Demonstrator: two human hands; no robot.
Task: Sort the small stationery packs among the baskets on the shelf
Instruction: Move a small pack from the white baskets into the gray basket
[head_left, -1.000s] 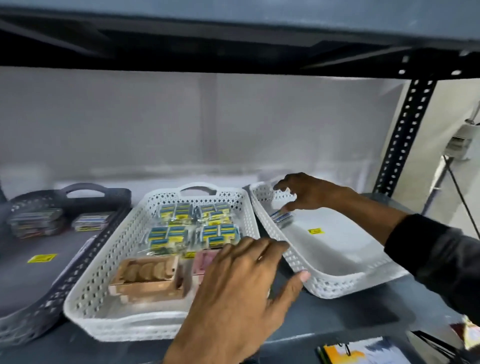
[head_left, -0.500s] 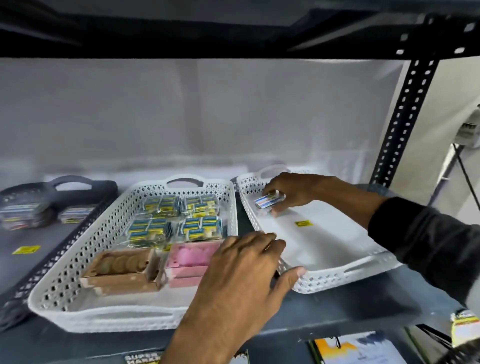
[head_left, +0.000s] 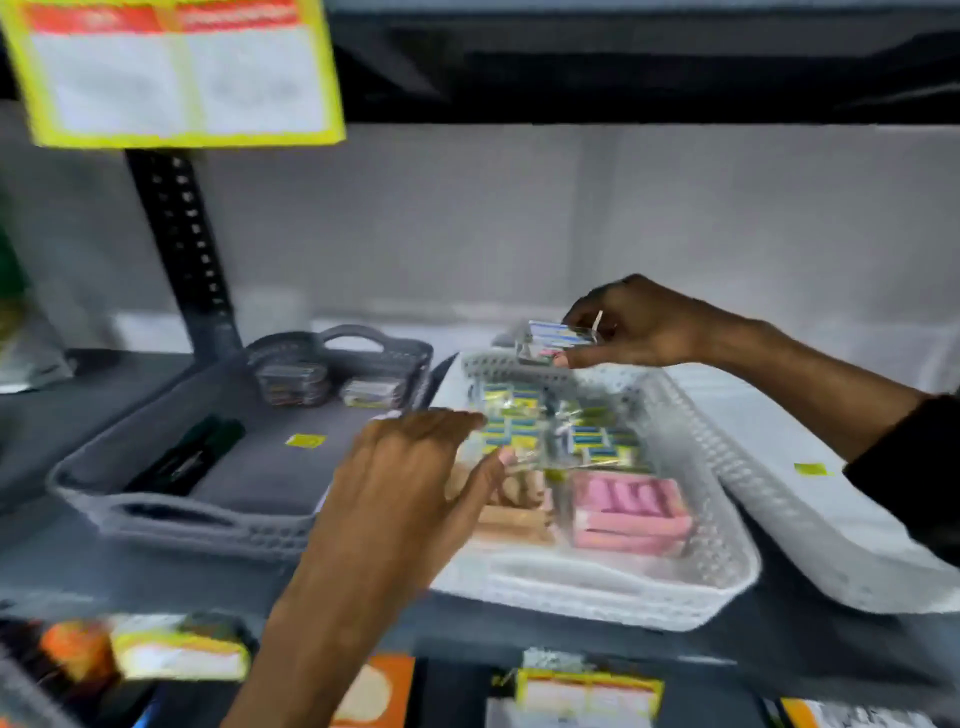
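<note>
Yellow-bordered sign (head_left: 176, 73) hanging top left, black perforated upright (head_left: 182, 249), pale back wall (head_left: 571, 218)

The frame is smeared throughout by motion blur. The back wall (head_left: 571, 218) is evenly and softly lit, while the upper shelf (head_left: 623, 67) is left dark. The yellow sign (head_left: 176, 73) at upper left is blurred beyond reading. Lines are bowed toward the edges.

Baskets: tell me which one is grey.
The left basket, beside the post; the other two, the middle basket and right basket, are white.
</note>
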